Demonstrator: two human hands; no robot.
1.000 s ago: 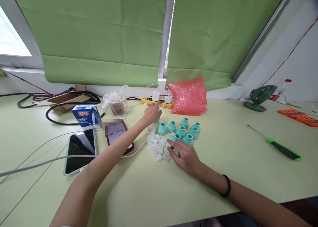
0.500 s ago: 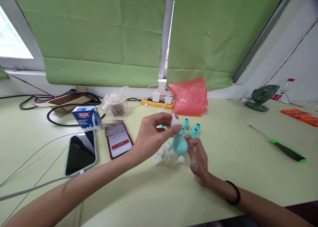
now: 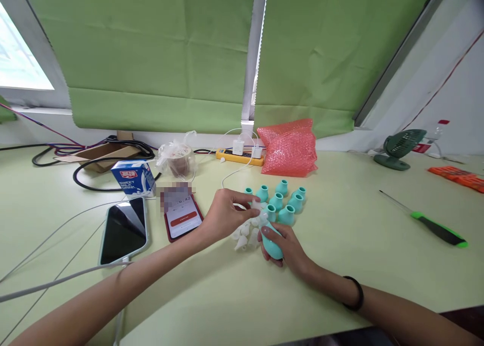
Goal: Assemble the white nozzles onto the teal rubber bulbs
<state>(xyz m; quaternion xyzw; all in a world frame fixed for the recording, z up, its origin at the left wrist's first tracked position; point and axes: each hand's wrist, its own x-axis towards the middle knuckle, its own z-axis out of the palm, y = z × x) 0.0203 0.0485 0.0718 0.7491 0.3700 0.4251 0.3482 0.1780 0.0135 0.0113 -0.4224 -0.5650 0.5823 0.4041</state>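
My right hand (image 3: pixel 289 247) is wrapped round a teal squeeze bulb (image 3: pixel 273 247), which tilts with its translucent neck (image 3: pixel 263 218) up and to the left. Just above that neck, my left hand (image 3: pixel 230 212) pinches a small translucent white nozzle tip (image 3: pixel 257 205) between thumb and fingers. Whether tip and neck touch, I cannot tell. Several open-mouthed teal bulbs (image 3: pixel 286 215) stand upright on the table behind my hands. Loose white nozzle tips (image 3: pixel 242 241) lie in a pile beside the held bulb, partly hidden by my left hand.
On the table (image 3: pixel 212 295) at left are two phones, a red-edged one (image 3: pixel 184 219) and a pale-cased one (image 3: pixel 123 232), plus a milk carton (image 3: pixel 134 178) and cables. Behind are a power strip (image 3: pixel 242 158) and a pink bubble-wrap bag (image 3: pixel 289 152). A screwdriver (image 3: pixel 434 227) and fan (image 3: pixel 401 147) are at right.
The bulb has come down and nearer to me, now wrapped in my right hand with its neck leaning left. My left hand has moved slightly left and lower, uncovering more standing bulbs.
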